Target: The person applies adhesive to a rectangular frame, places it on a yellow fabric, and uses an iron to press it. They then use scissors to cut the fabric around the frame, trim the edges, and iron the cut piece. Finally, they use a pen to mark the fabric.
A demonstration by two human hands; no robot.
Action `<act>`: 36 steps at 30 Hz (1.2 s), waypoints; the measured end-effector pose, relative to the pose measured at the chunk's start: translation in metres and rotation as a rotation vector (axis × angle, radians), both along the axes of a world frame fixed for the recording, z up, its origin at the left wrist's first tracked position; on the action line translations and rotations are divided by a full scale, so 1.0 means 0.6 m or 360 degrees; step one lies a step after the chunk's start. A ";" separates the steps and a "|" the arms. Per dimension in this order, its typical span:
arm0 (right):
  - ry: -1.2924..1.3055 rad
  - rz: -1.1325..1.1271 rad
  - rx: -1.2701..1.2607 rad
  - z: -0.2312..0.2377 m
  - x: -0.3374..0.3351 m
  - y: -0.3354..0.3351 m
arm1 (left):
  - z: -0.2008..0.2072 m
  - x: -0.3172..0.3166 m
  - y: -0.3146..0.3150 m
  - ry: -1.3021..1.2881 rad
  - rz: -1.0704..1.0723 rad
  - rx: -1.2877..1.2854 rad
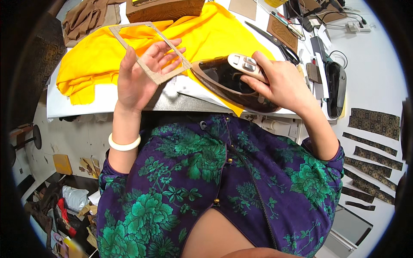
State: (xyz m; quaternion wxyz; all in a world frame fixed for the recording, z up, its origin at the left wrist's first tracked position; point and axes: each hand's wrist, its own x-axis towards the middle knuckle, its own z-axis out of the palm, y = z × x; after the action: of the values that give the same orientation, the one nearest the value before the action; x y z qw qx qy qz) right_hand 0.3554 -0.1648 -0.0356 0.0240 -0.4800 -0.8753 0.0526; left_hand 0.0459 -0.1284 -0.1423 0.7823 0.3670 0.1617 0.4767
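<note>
Yellow cloth (206, 32) drapes the table (105, 101); the iron (219, 84) points to ten o'clock, long axis four-to-ten, at nine o'clock from the right hand (284, 84) gripping its handle (241, 63); the loosely cupped left hand (137, 84) holds a frame (161, 78).

The white bench (105, 103) is brightly lit, flanked by dark furniture (32, 56) at left and a pale surface (374, 81) at right.

- Iron (226, 84): soleplate out of sight; handle partly covered by right hand (286, 84).
- Wooden block (165, 12): cut off by upper edge.
- Yellow cloth (208, 36): partly hidden by iron and block.
- Floor clutter (47, 204), lower left: kinds unclear.
</note>
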 end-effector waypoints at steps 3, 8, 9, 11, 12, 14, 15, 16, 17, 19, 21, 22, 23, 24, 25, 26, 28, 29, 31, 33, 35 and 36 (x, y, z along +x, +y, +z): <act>0.0000 -0.0070 0.0146 -0.007 -0.008 0.010 | 0.000 0.003 0.000 0.0028 0.0035 -0.0038; 0.0010 -0.0044 -0.0017 -0.004 -0.019 -0.014 | 0.012 0.007 -0.004 0.0112 0.0066 0.0024; 0.0009 -0.0053 0.0003 -0.004 -0.022 -0.011 | 0.010 0.006 -0.004 0.0081 0.0069 -0.0002; 0.0021 -0.0086 0.0043 -0.009 -0.020 -0.003 | 0.010 0.006 -0.001 0.0018 0.0071 -0.0048; 0.0023 -0.0132 -0.0006 -0.007 -0.021 -0.012 | 0.010 0.006 -0.003 -0.0003 0.0040 -0.0025; 0.0018 -0.0194 -0.0091 0.000 -0.026 -0.033 | 0.006 0.004 -0.005 -0.0053 0.0007 0.0036; 0.0081 -0.0141 -0.0111 0.000 -0.024 -0.043 | 0.006 0.002 -0.004 -0.0051 0.0021 0.0035; 0.0043 -0.0159 -0.0152 0.003 -0.026 -0.051 | 0.007 0.002 -0.003 -0.0049 0.0021 0.0029; 0.0026 -0.0163 -0.0146 0.003 -0.026 -0.050 | 0.008 0.001 -0.003 -0.0047 0.0021 0.0023; -0.0001 -0.0170 -0.0116 0.002 -0.021 -0.043 | 0.011 0.004 -0.007 0.0000 0.0087 -0.0034; 0.0056 -0.0124 0.0048 -0.009 -0.001 -0.020 | 0.014 0.007 -0.012 0.0036 0.0114 -0.0066; -0.0043 -0.0186 0.0047 -0.009 0.012 -0.006 | 0.014 0.009 -0.013 0.0045 0.0104 -0.0070; -0.0047 -0.0241 0.0063 -0.008 0.022 0.010 | 0.016 0.008 -0.014 0.0057 0.0102 -0.0075; -0.0052 -0.0294 0.0079 -0.007 0.034 0.027 | 0.017 0.008 -0.016 0.0054 0.0102 -0.0070; -0.0039 -0.0378 0.0028 -0.009 0.049 0.045 | 0.018 0.006 -0.016 0.0054 0.0103 -0.0065; -0.0012 -0.0448 0.0039 -0.009 0.064 0.059 | 0.018 0.007 -0.016 0.0048 0.0097 -0.0060; -0.0037 -0.0481 0.0126 -0.013 0.095 0.090 | 0.019 0.007 -0.015 0.0041 0.0100 -0.0053; -0.0049 -0.0487 0.0150 -0.014 0.109 0.104 | 0.019 0.008 -0.015 0.0035 0.0103 -0.0049; -0.0014 -0.0500 0.0236 -0.016 0.120 0.120 | 0.021 0.009 -0.015 0.0041 0.0092 -0.0038; -0.0003 -0.0508 0.0195 -0.012 0.120 0.118 | 0.021 0.008 -0.016 0.0015 0.0056 -0.0030; 0.0057 -0.0448 0.0125 -0.007 0.106 0.103 | 0.015 0.006 -0.016 -0.0043 0.0006 -0.0021; 0.0027 -0.0486 0.0008 -0.001 0.092 0.090 | 0.016 0.007 -0.014 -0.0034 0.0005 -0.0013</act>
State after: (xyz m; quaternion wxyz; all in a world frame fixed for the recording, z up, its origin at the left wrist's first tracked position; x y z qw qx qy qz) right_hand 0.4108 -0.1110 -0.0363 0.0404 -0.6071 -0.7920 0.0504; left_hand 0.0500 -0.1370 -0.1329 0.7848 0.3582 0.1558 0.4812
